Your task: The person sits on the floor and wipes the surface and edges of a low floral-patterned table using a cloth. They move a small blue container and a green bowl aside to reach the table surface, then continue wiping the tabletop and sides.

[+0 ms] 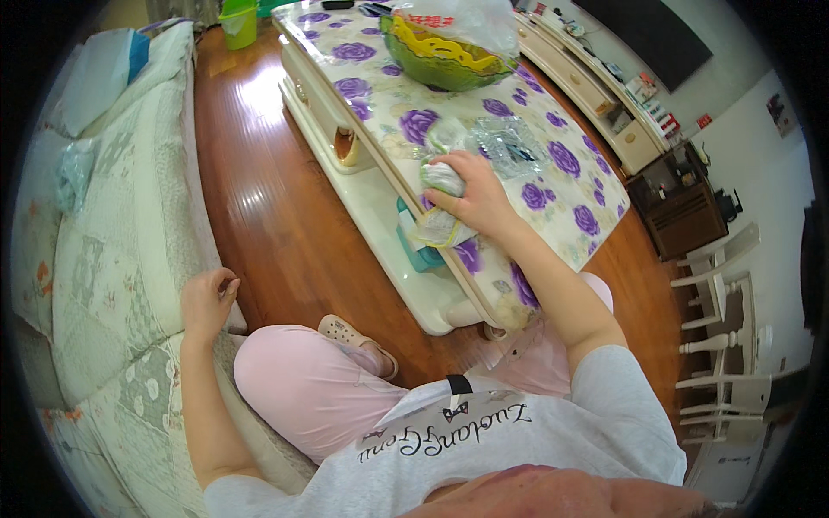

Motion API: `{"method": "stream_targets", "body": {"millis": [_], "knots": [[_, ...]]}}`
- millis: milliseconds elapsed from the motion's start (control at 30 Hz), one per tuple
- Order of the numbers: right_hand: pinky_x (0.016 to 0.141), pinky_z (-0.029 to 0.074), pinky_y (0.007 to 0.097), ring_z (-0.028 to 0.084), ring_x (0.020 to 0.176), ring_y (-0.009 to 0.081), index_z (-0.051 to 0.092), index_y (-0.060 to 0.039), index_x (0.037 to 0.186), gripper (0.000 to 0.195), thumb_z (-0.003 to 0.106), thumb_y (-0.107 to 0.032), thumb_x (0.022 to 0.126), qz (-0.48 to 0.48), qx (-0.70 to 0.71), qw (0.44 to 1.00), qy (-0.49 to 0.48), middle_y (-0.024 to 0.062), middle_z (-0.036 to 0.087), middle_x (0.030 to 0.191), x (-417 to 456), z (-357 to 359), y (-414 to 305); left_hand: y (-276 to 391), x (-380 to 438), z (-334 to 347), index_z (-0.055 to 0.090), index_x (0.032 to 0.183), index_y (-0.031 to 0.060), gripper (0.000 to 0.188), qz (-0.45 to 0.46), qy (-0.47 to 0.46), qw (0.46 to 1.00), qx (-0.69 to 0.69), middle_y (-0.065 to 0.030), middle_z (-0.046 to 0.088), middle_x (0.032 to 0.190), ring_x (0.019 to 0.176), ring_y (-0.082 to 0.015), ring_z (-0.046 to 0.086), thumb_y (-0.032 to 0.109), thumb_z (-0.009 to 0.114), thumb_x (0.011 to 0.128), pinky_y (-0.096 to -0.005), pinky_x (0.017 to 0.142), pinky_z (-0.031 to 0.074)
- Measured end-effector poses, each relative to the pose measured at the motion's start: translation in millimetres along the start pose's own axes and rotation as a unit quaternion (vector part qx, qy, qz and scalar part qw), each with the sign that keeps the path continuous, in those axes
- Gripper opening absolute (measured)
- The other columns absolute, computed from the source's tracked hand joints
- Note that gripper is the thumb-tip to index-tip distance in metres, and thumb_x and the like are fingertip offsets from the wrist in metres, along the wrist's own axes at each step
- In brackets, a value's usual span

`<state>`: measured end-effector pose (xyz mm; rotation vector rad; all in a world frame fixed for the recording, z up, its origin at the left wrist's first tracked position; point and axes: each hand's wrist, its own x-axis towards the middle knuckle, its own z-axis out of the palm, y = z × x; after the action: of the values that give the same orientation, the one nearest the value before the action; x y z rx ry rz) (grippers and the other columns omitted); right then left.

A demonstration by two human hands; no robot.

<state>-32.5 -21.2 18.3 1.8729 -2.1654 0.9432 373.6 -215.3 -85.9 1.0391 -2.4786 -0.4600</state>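
My right hand point(476, 194) grips a rolled white cloth bundle point(443, 179) with green trim on the flowered tablecloth, near the table's long edge. Just below it lies a white mesh-like bundle point(440, 230) with yellow trim, partly over the edge. Another pale piece with green trim point(448, 135) sits beyond my fingers. To the right of these is a crinkled clear plastic wrapper point(508, 147) with something dark and thin on it. My left hand point(208, 301) hovers by the sofa's edge, its fingers loosely curled and the thumb apart, with nothing visible in it.
A green melon-like bowl point(447, 68) with a yellow insert and a plastic bag point(460, 22) stands farther up the table point(544, 239). A teal package point(414, 243) rests on the lower shelf. The quilt-covered sofa point(116, 259) runs along the left. A green bin point(238, 29) stands on the floor.
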Motion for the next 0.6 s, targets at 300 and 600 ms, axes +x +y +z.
{"method": "stream_targets", "body": {"millis": [300,600], "knots": [[0.095,0.049,0.0474,0.057,0.112,0.0389,0.067,-0.0057,0.116,0.054,0.076,-0.042,0.078,0.068,-0.141,0.988,0.005,0.0184,0.061,0.121,107.9,71.6,36.1,7.2,1.7,-6.8,0.068,0.081,0.0061,0.01,-0.009,0.026,1.0,-0.006,-0.0101,0.067,0.074,0.067,-0.0284,0.064,0.013,0.075,0.08,-0.0396,0.062,0.05],[0.096,0.049,0.0453,0.059,0.114,0.0349,0.066,-0.0056,0.12,0.058,0.072,-0.047,0.08,0.06,-0.191,0.98,-0.017,0.0145,0.065,0.121,159.3,102.0,35.4,11.3,7.9,-6.8,0.07,0.087,0.0065,0.009,-0.038,-0.01,0.999,0.005,-0.011,0.07,0.081,0.073,-0.0267,0.068,0.014,0.074,0.083,-0.0381,0.066,0.053]]}}
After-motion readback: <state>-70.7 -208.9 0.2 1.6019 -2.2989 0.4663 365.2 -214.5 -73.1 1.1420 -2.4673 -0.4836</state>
